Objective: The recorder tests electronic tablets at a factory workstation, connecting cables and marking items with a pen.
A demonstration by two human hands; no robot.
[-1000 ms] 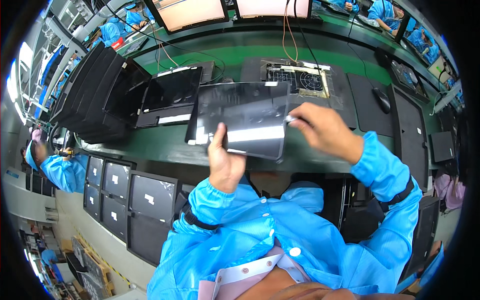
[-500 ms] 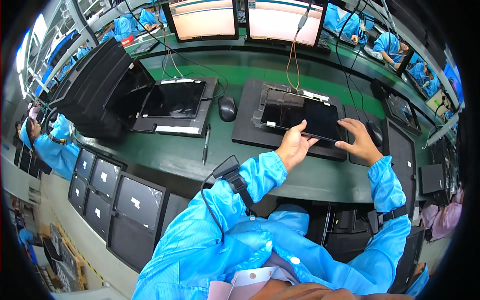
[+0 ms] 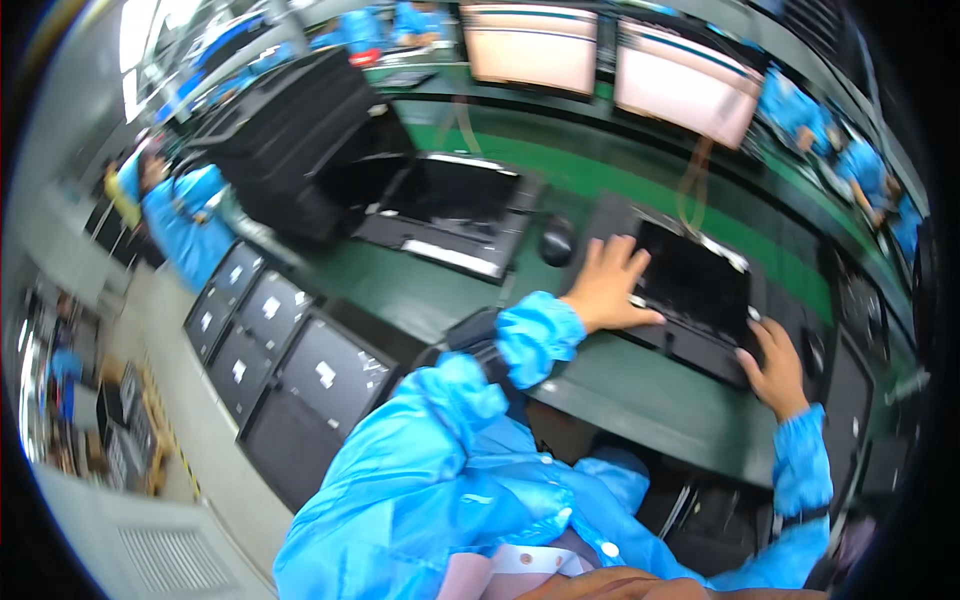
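A dark flat display panel (image 3: 693, 282) lies on a black padded fixture (image 3: 697, 352) at the right of the bench, with thin wires running up from its far edge. Over the left side of this fixture my left hand (image 3: 610, 287) is spread, its fingers at the panel's left edge. At the near right corner, my right hand (image 3: 778, 368) has thumb and fingers apart, the fingertips close to the panel's edge. Neither hand wraps round anything. A second dark panel (image 3: 458, 192) rests on another black fixture (image 3: 447, 250) to the left. The picture is slightly blurred.
Between the two fixtures sits a black mouse (image 3: 558, 241). A tall stack of black trays (image 3: 285, 140) stands at the left. Trays holding grey panels (image 3: 270, 310) are beside the bench. Two lit monitors (image 3: 530, 48) stand behind, and people in blue work beyond.
The view has swung left, shifting the scene rightward. My left hand has gone from under the panel's near edge to its left side, fingers spread. The panel now lies flat on the fixture.
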